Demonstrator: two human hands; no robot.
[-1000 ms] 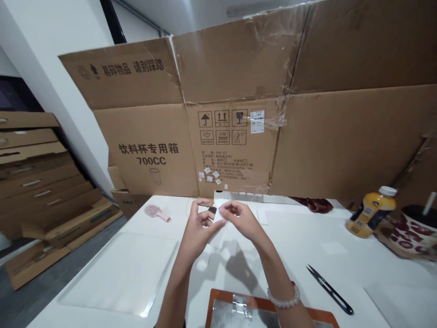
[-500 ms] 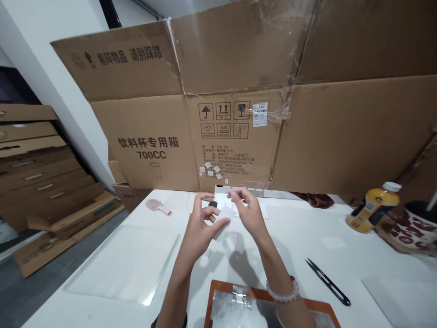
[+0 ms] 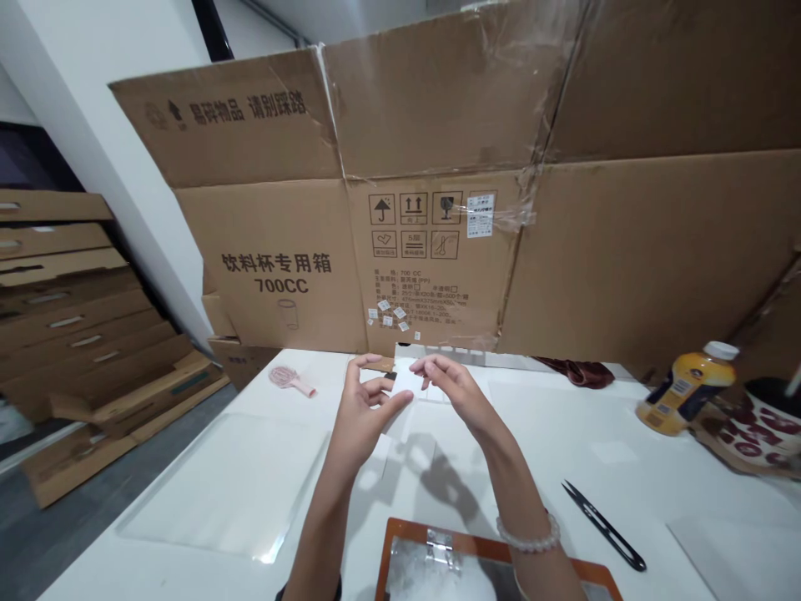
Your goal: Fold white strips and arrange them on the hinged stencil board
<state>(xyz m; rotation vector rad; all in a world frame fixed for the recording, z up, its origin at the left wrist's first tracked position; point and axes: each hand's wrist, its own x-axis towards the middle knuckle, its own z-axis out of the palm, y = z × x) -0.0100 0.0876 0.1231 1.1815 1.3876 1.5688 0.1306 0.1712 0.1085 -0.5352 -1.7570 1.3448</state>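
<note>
A small white piece of paper [image 3: 408,386] is raised above the table between my hands. My left hand [image 3: 368,411] pinches its left side, the thumb in front and the fingers curled behind. At the upper right edge of the paper, the bent fingertips of my right hand [image 3: 455,391] close on it; the exact contact is hard to see. Under the hands, pale sheets [image 3: 380,457] lie on the white table, partly in shadow. Close to my right forearm is an orange-framed clipboard-like tray [image 3: 400,527] with a metal clip and a clear, crinkled covering.
Black thread snips [image 3: 604,526] lie at the right. An orange drink bottle [image 3: 685,388] and a patterned cup [image 3: 763,430] stand farther right. A clear plastic sheet [image 3: 219,476] and a pink brush [image 3: 291,380] are at left. Tall cardboard [image 3: 431,125] walls the back.
My right fingertips have come down and left, closer to my left thumb. The paper has shifted slightly left and changed its tilt. The camera view has moved a little.
</note>
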